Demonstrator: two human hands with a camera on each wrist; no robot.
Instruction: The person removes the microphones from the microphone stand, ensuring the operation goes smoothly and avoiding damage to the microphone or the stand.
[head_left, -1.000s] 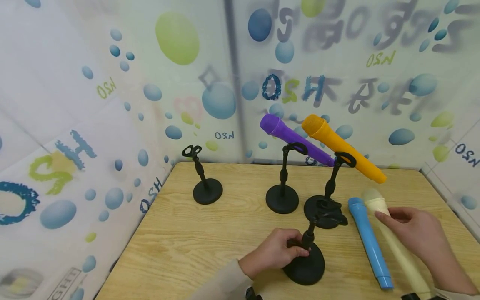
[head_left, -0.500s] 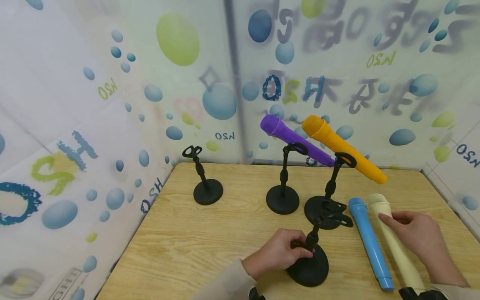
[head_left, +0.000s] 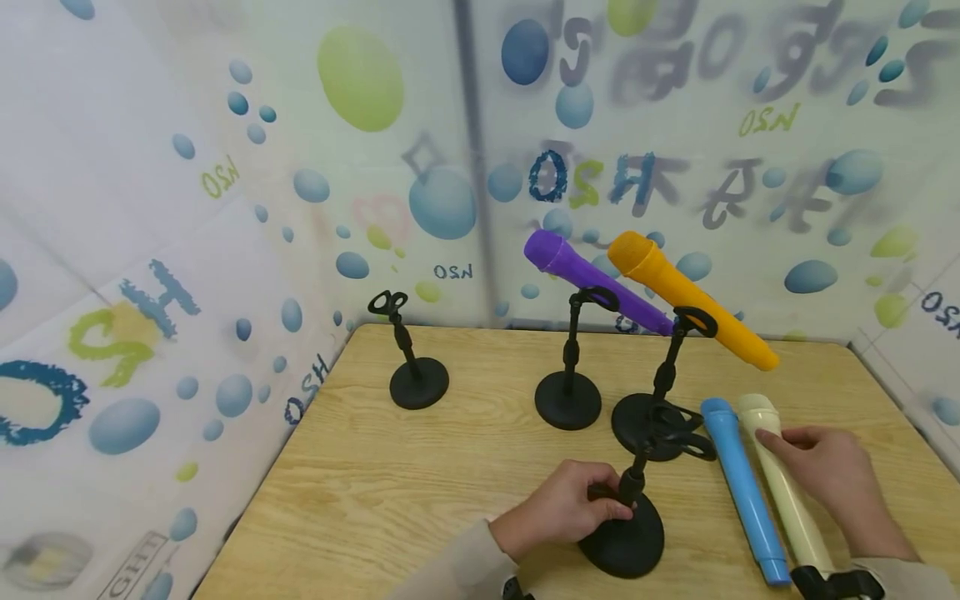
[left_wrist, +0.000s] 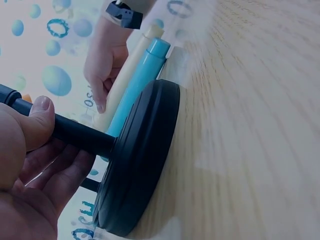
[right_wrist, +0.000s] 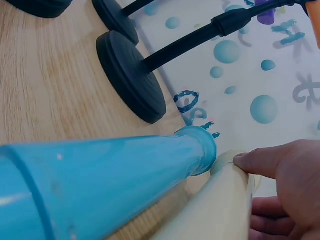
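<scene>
My left hand (head_left: 573, 504) grips the pole of a black microphone stand (head_left: 626, 546) near the front of the table, thumb on one side and fingers on the other. In the left wrist view the round base (left_wrist: 142, 160) of that stand is close against the wood. On the right, my right hand (head_left: 832, 471) holds a cream microphone (head_left: 787, 500) near its head, between thumb and fingers. A blue microphone (head_left: 746, 492) lies beside it, to its left. The right wrist view shows the thumb (right_wrist: 262, 159) pressed on the cream microphone just below its head.
Two more stands behind carry a purple microphone (head_left: 566, 262) and an orange microphone (head_left: 690, 296), both tilted. Another stand (head_left: 418, 383), its clip bare, is at the back left. Patterned sheeting (head_left: 360, 208) encloses the wooden table (head_left: 375, 492) at back and sides.
The left hand and its stand have shifted slightly right. The cream microphone, held by the right hand, has come a little nearer and now lies more nearly parallel to the blue one.
</scene>
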